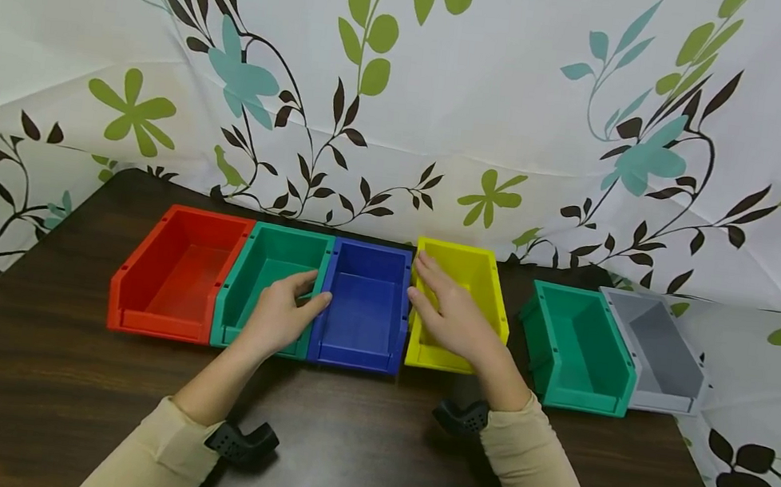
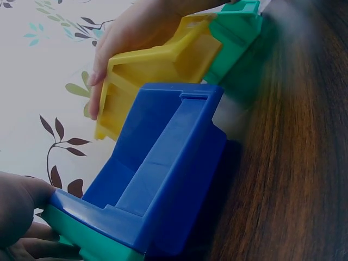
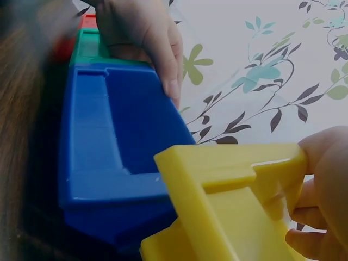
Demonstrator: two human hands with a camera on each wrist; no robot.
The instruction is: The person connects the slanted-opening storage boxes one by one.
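Note:
In the head view, my left hand (image 1: pixel 283 318) straddles the touching walls of a green bin (image 1: pixel 229 329) and a blue bin (image 1: pixel 362 313). Its thumb lies at the blue bin's rim and its fingers reach into the green bin, pinching both walls. My right hand (image 1: pixel 451 315) grips the left wall of a yellow bin (image 1: pixel 494 287), just right of the blue one. In the right wrist view, curled fingers (image 3: pixel 310 215) show at the yellow bin's wall. The left wrist view shows this bin tilted beside the blue bin. Part of its inside is hidden by my hand.
A red bin (image 1: pixel 160 322) touches the green bin's left side. Farther right, a second green bin (image 1: pixel 577 345) and a grey bin (image 1: pixel 668 347) stand side by side, angled. All are on a dark wooden table (image 1: pixel 338 446), before a leaf-patterned cloth (image 1: pixel 448 121).

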